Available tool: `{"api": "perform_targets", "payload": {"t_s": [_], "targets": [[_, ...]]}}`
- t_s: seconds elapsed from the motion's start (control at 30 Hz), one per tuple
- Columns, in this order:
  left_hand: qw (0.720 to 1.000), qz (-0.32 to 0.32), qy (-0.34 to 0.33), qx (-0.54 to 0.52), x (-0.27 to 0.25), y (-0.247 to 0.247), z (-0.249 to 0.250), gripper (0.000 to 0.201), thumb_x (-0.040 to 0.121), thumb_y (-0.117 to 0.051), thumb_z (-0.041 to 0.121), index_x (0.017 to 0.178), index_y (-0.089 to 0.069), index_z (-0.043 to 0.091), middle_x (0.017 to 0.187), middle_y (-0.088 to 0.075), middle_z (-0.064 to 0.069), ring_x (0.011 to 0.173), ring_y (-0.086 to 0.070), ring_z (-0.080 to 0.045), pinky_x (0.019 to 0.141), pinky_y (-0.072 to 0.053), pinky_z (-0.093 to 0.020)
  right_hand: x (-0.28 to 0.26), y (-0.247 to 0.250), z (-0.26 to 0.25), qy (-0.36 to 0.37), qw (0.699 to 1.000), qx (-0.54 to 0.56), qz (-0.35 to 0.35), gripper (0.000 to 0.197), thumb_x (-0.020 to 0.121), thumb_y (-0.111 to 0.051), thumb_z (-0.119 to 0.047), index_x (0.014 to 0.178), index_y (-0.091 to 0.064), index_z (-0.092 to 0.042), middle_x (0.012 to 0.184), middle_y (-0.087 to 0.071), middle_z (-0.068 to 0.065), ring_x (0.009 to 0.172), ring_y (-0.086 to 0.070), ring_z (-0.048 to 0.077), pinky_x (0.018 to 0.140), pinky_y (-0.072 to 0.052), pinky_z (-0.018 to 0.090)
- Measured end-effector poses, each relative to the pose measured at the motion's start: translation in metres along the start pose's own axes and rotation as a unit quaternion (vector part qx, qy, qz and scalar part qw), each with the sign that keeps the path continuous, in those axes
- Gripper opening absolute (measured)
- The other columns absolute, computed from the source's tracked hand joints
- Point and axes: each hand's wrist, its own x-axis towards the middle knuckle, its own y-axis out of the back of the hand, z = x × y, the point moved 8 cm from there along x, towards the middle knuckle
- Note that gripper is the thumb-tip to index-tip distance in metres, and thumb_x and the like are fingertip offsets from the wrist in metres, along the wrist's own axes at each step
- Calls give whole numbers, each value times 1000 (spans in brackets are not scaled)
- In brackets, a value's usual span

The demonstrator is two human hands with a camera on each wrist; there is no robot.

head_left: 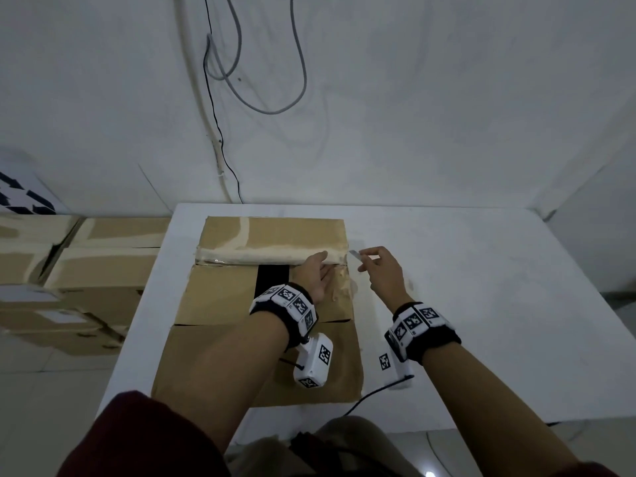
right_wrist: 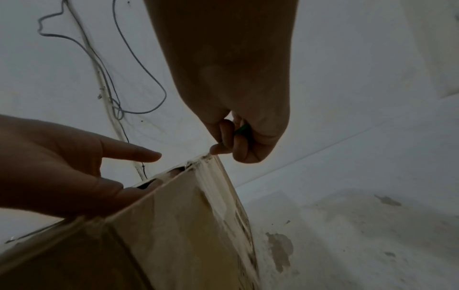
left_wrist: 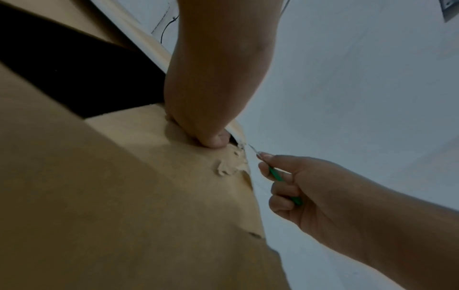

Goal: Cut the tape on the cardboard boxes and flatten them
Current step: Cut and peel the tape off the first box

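A brown cardboard box (head_left: 220, 294) lies on the white table (head_left: 481, 304), its near top flaps parted over a dark gap. Beige tape (head_left: 261, 258) runs along the top seam. My left hand (head_left: 318, 273) rests on the box at the seam's right end, fingers straight; in the left wrist view the thumb (left_wrist: 213, 141) presses the cardboard beside torn tape. My right hand (head_left: 375, 266) grips a small green-handled knife (left_wrist: 275, 174), its blade (head_left: 356, 255) at the box's right top corner. In the right wrist view the right hand (right_wrist: 236, 137) holds the knife tip at the taped corner (right_wrist: 208, 166).
Several taped cardboard boxes (head_left: 86, 270) are stacked left of the table. Loose cables (head_left: 241, 80) hang on the white wall behind. The table's right half (head_left: 499, 339) is bare and stained. A black cable (head_left: 364, 397) trails off the table's front edge.
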Motion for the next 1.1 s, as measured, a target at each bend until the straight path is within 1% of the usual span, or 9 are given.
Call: {"api": "perform_targets", "payload": {"t_s": [0.1, 0.2, 0.33, 0.4, 0.5, 0.7, 0.87, 0.97, 1.1], "targets": [[1000, 1, 10, 12, 4, 1, -1, 10, 96, -56, 10, 86, -53, 9, 88, -56, -7, 81, -55, -14, 80, -50, -23, 3, -3, 2, -21, 1000, 9, 7, 15, 98, -55, -21, 104, -64, -12, 80, -68, 1, 54, -55, -4, 59, -38, 21], [1000, 4, 11, 15, 8, 1, -2, 11, 97, -55, 11, 86, -53, 9, 88, -56, -6, 79, -54, -14, 75, -49, -22, 4, -8, 3, -25, 1000, 14, -7, 14, 98, -56, -23, 103, -64, -12, 82, -67, 0, 50, -55, -9, 58, -38, 20], [1000, 8, 18, 4, 13, 6, -5, 14, 97, -53, 9, 84, -53, 8, 84, -57, -6, 75, -55, -13, 69, -51, -21, 2, -6, 6, -29, 999, 31, -10, 12, 98, -57, -23, 101, -65, -14, 79, -67, -1, 48, -52, -7, 47, -38, 18], [1000, 7, 19, 0, 15, 9, -6, 14, 97, -52, 7, 83, -52, 7, 82, -57, -6, 74, -56, -13, 66, -52, -20, 0, -5, 4, -22, 999, 31, -6, 12, 98, -57, -23, 100, -64, -14, 79, -67, 0, 50, -52, -7, 48, -38, 18], [1000, 0, 26, 2, 18, 10, -8, 14, 98, -51, 6, 83, -51, 6, 83, -58, -8, 75, -57, -15, 71, -52, -23, -4, -2, -1, 1, 1000, 17, 13, 11, 99, -54, -19, 100, -63, -12, 85, -68, 0, 57, -57, -9, 57, -38, 20], [1000, -11, 27, 6, 20, 11, -8, 4, 98, -51, 6, 95, -51, 4, 93, -59, -10, 83, -59, -19, 74, -52, -26, -9, 2, 1, -5, 997, 36, 61, 10, 99, -53, -18, 97, -63, -16, 82, -69, 1, 67, -59, -2, 58, -41, 26], [999, -25, 24, 4, 20, 10, -9, 9, 99, -50, 7, 91, -53, 4, 94, -59, -9, 85, -59, -18, 77, -51, -27, -9, 0, -4, 10, 999, 22, 27, 10, 98, -56, -21, 97, -65, -16, 88, -69, 0, 64, -60, -8, 58, -39, 21], [999, -25, 23, 3, 20, 11, -8, 7, 98, -51, 7, 92, -53, 4, 95, -60, -10, 85, -59, -19, 77, -52, -27, -9, -2, -1, -5, 999, 32, 3, 11, 98, -57, -21, 98, -66, -14, 80, -67, -1, 50, -53, -6, 56, -37, 23], [999, -28, 25, 2, 21, 12, -8, 6, 98, -52, 6, 92, -52, 5, 93, -60, -9, 83, -60, -18, 78, -51, -28, -10, -6, -3, -1, 999, 12, -33, 11, 97, -56, -19, 95, -67, -19, 75, -66, -3, 51, -51, -7, 60, -36, 23]]}}
